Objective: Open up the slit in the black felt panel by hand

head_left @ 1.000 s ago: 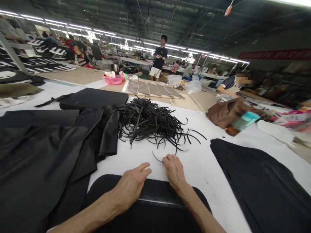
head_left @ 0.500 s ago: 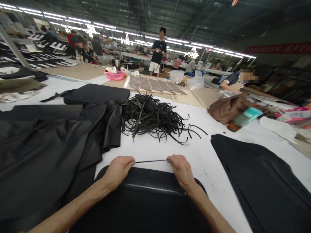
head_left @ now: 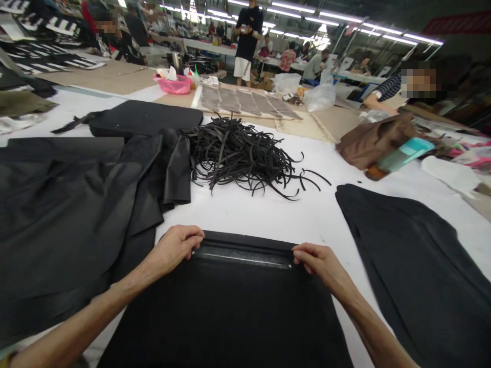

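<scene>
A thin black strip [head_left: 249, 244] is stretched between my two hands, hard to tell from the black panel [head_left: 230, 312] beneath it. My left hand [head_left: 177, 246] pinches the strip's left end near the panel's far left corner. At the far right corner, my right hand [head_left: 315, 256] has the other end between thumb and fingers. Just nearer to me than the strip, a shiny narrow band [head_left: 241, 259] crosses the panel. Whether the strip touches the panel I cannot tell. Beyond lies a tangled heap of black strips [head_left: 241, 156].
Black sheets [head_left: 65, 220] are piled at the left, and more black pieces [head_left: 410, 255] lie at the right on the white table [head_left: 245, 209]. A bottle with a turquoise lid [head_left: 401, 157] leans by brown cloth [head_left: 372, 140]. A pink basket [head_left: 174, 85] stands farther back. One person [head_left: 248, 38] stands beyond.
Both hands have brought the strip towards me, from beyond the panel's far edge to over the panel. They are farther apart now, the right one having moved right. The camera view has tilted down.
</scene>
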`<action>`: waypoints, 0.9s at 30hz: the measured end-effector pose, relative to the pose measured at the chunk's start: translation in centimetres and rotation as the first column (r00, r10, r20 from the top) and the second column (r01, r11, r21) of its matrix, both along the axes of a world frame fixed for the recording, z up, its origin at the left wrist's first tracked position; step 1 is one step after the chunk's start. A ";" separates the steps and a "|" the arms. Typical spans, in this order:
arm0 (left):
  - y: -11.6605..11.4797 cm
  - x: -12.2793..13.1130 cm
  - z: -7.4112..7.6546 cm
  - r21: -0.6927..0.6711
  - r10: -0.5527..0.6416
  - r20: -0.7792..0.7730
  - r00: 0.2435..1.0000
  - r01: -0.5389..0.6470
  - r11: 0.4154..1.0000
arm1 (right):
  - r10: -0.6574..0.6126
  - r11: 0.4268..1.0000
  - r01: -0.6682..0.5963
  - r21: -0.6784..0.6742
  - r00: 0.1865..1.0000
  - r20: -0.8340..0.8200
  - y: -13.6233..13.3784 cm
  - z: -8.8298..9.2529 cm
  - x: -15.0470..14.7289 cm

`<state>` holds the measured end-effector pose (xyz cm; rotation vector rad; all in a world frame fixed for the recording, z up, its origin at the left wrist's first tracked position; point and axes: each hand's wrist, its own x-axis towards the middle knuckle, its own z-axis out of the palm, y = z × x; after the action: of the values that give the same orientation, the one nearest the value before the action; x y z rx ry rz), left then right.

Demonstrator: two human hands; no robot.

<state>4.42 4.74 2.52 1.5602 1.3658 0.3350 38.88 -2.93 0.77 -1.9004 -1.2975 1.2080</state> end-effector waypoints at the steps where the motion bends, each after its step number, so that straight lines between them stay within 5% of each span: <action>1: -0.2 -0.1 0.1 -0.027 0.010 -0.009 1.000 -0.011 1.000 | -0.021 0.999 0.021 -0.029 1.000 -0.013 -0.2 -0.2 0.3; 6: -0.6 -0.5 -0.5 -0.152 0.088 0.018 0.996 -0.084 0.985 | -0.090 0.986 0.085 -0.142 0.995 -0.031 -1.0 -1.0 0.2; 16: 0.5 -1.2 -2.3 -0.003 -0.004 -0.186 0.983 0.003 1.000 | -0.013 0.997 0.025 -0.069 0.986 0.164 -1.1 -2.0 -1.7; 27: 0.4 -2.2 -2.6 -0.119 0.091 -0.013 0.996 -0.092 0.989 | -0.083 0.983 0.102 -0.153 0.989 0.122 -1.5 -3.3 -0.5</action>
<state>2.27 5.14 -0.04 1.4045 1.4406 0.2978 38.37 -4.48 -2.51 -2.1476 -1.1860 1.2011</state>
